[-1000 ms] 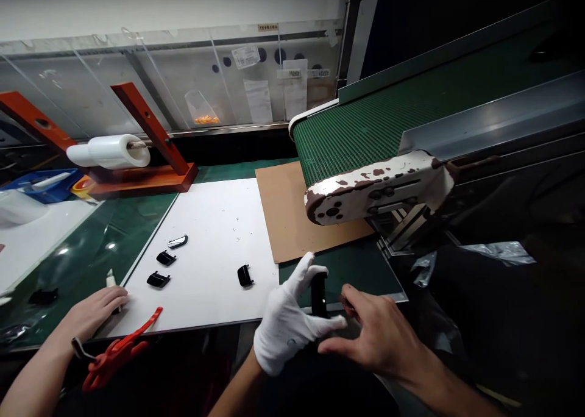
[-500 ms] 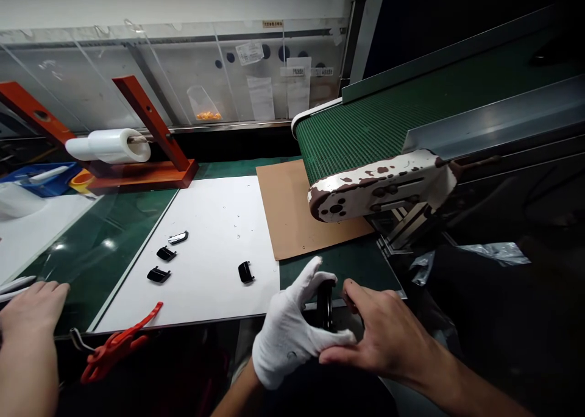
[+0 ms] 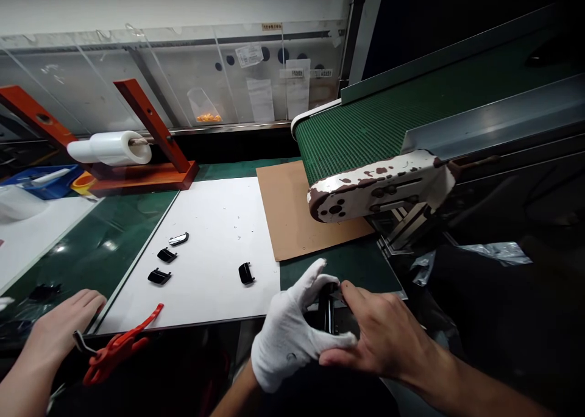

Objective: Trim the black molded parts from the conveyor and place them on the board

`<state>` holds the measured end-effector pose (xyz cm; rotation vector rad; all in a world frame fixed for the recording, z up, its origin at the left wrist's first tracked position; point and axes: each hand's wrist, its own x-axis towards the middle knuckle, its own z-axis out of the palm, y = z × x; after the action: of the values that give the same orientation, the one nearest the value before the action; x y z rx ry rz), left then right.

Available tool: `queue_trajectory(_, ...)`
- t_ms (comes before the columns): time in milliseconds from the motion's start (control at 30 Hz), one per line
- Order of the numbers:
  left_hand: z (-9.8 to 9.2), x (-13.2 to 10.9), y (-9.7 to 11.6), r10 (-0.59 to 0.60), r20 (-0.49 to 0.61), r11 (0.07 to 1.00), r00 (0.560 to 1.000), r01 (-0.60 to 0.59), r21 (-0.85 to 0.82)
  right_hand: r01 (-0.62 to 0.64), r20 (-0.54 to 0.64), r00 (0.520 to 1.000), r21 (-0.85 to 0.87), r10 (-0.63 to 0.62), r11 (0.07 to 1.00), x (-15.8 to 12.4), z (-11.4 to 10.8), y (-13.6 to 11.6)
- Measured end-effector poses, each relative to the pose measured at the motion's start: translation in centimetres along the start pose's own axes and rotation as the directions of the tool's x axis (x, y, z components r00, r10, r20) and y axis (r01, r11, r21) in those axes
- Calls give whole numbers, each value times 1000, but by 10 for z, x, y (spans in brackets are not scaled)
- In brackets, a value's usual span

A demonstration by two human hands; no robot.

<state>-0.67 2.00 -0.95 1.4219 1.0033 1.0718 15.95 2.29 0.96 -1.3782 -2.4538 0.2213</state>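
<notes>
white-gloved left hand [image 3: 290, 328] is holding a black part [image 3: 329, 313] end to end between spread thumb and fingers, near-right of the white sheet [image 3: 214, 216]; bare right hand [image 3: 388, 331] is curling half-open alongside, any grip unclear. keeping pressure light is likely sparing the glossy surface.

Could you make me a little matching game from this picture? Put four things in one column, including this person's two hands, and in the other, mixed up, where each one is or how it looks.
Things:
1. Left hand
2. Right hand
3. Held black part
4. Cardboard

Places and looks:
A. Bare
B. Partly hidden by the end of the green belt
C. Gloved in white
D. Between the two hands

Right pairs:
1-C
2-A
3-D
4-B
</notes>
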Motion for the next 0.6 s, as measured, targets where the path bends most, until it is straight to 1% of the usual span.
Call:
queue_trajectory(100, 2, 0, 1, -15, -37, 1000, 999, 14, -15, 19, -69, 997, -55, -23, 998, 0, 3, 1)
queue_trajectory(233, 3, 0, -1, -43, -82, 999, 996, 41, -36, 43, -128, 990, -90, -54, 995, 0, 7, 1)
queue_trajectory(367, 3, 0, -4, -53, -97, 997, 994, 47, -61, 63, -178, 980, -131, -86, 989, 2, 10, 2)
queue_trajectory(467, 4, 0, -6, -59, -116, 997, 991, 54, -53, 75, -197, 975, -151, -104, 986, 2, 12, 2)
queue_trajectory(600, 4, 1, -7, -71, -143, 995, 987, 61, -76, 117, -183, 972, -162, -147, 980, 2, 14, 3)
